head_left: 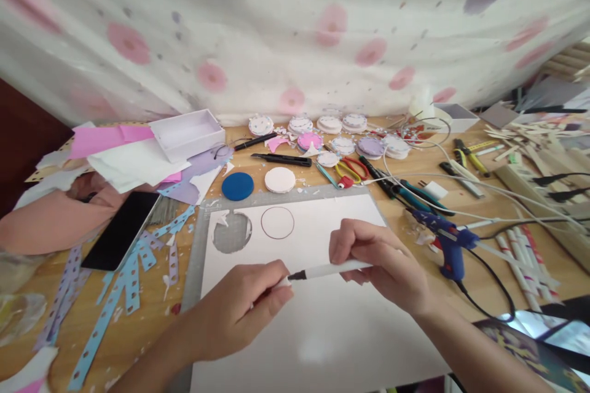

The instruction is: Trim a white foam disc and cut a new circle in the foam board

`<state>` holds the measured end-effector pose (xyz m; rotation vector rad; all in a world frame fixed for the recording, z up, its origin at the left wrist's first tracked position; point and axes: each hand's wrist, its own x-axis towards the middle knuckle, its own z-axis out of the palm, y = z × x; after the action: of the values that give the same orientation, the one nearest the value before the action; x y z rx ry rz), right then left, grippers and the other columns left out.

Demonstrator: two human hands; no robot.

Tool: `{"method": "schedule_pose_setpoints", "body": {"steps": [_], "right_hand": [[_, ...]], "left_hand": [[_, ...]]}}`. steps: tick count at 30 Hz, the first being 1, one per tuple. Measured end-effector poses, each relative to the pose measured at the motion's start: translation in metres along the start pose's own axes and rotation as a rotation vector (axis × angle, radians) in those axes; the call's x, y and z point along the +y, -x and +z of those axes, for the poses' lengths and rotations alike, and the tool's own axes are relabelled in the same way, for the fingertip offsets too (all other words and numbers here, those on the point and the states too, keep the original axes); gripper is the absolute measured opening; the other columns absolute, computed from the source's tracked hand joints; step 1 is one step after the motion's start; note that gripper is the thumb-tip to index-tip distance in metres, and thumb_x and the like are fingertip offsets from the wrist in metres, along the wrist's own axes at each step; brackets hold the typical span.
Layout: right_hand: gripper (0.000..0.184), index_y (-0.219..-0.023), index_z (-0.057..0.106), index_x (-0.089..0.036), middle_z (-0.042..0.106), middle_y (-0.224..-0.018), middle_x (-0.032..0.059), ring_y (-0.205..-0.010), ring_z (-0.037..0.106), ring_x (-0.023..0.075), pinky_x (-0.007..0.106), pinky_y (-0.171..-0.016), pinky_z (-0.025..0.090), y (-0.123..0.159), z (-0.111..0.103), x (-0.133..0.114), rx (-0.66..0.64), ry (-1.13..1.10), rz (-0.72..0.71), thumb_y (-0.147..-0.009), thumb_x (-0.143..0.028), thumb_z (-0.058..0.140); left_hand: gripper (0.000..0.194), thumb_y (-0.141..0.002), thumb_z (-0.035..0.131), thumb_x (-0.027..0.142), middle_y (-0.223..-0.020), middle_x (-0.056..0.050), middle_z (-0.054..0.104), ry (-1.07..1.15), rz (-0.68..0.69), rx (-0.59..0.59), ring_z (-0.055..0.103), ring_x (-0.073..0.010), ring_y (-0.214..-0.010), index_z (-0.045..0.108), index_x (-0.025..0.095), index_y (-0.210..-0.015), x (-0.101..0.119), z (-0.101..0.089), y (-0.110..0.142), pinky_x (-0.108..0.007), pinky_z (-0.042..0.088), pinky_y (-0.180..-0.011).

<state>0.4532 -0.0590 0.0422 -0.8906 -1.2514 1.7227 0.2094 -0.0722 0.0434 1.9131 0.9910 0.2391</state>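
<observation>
My right hand [375, 258] is closed around a white marker [318, 270], its dark tip end pointing left. Just beyond that tip, my left hand [249, 307] pinches a small white piece that looks like the marker's cap [282, 282], mostly hidden by the fingers. Both hands are above a white sheet [318, 344], which has a drawn circle [278, 223] and, to its left, a round cut-out hole [232, 234]. Behind the sheet lie a blue disc [238, 186] and a white disc [279, 180]. Under the sheet is a grey cutting mat [196, 282].
A box cutter [283, 159] and several decorated discs [354, 123] lie toward the back. Scissors [350, 171], a blue glue gun [449, 239], cables and more markers [525, 264] are on the right. A phone [122, 230], paper strips [108, 313] and a white box [188, 135] are on the left.
</observation>
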Motion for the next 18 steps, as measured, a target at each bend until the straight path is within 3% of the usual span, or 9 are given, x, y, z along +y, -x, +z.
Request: {"method": "schedule_pose_setpoints", "body": {"steps": [3,7,12,15,18], "right_hand": [[0.017,-0.072,0.061,-0.016,0.056,-0.061,0.0021,-0.053,0.045,0.0119,0.024,-0.045,0.029,-0.001,0.003,0.004,-0.055,0.034,0.07,-0.078,-0.015,0.045],[0.016,-0.075,0.055,-0.018,0.054,-0.062,0.0005,-0.051,0.043,0.0111,0.024,-0.046,0.028,0.0,0.016,0.016,-0.094,-0.076,0.044,-0.081,-0.016,0.041],[0.014,-0.073,0.049,-0.02,0.052,-0.062,-0.0008,-0.049,0.04,0.0097,0.021,-0.043,0.025,0.005,0.037,0.039,-0.015,-0.186,-0.041,-0.083,-0.019,0.039],[0.014,-0.072,0.048,-0.02,0.049,-0.057,-0.0023,-0.045,0.036,0.0092,0.021,-0.041,0.022,-0.007,0.036,0.05,0.025,-0.255,-0.066,-0.083,-0.022,0.039],[0.014,-0.074,0.049,-0.02,0.044,-0.05,-0.0052,-0.042,0.033,0.009,0.021,-0.041,0.021,-0.034,0.02,0.053,0.09,-0.182,-0.055,-0.083,-0.024,0.04]], "left_hand": [[0.027,-0.099,0.034,0.034,-0.067,0.005,0.048,-0.215,0.062,0.007,0.046,-0.0116,-0.06,0.042,0.021,-0.077,0.004,0.002,0.0,-0.023,0.032,-0.058],[0.021,-0.098,0.034,0.022,-0.07,0.001,0.055,-0.482,0.185,0.131,0.051,-0.0157,-0.062,0.047,0.02,-0.081,0.001,0.009,0.002,-0.027,0.034,-0.059],[0.022,-0.095,0.034,0.017,-0.069,-0.001,0.057,-0.574,0.277,0.217,0.054,-0.0171,-0.062,0.051,0.019,-0.081,-0.007,0.011,0.007,-0.028,0.037,-0.058],[0.026,-0.097,0.033,0.018,-0.068,0.0,0.057,-0.524,0.225,0.252,0.055,-0.016,-0.062,0.052,0.019,-0.079,-0.009,0.006,0.001,-0.027,0.04,-0.057],[0.021,-0.099,0.036,0.026,-0.087,-0.003,0.065,-0.414,0.046,0.398,0.063,-0.0175,-0.08,0.056,0.02,-0.104,-0.013,0.001,-0.01,-0.029,0.049,-0.069]]}}
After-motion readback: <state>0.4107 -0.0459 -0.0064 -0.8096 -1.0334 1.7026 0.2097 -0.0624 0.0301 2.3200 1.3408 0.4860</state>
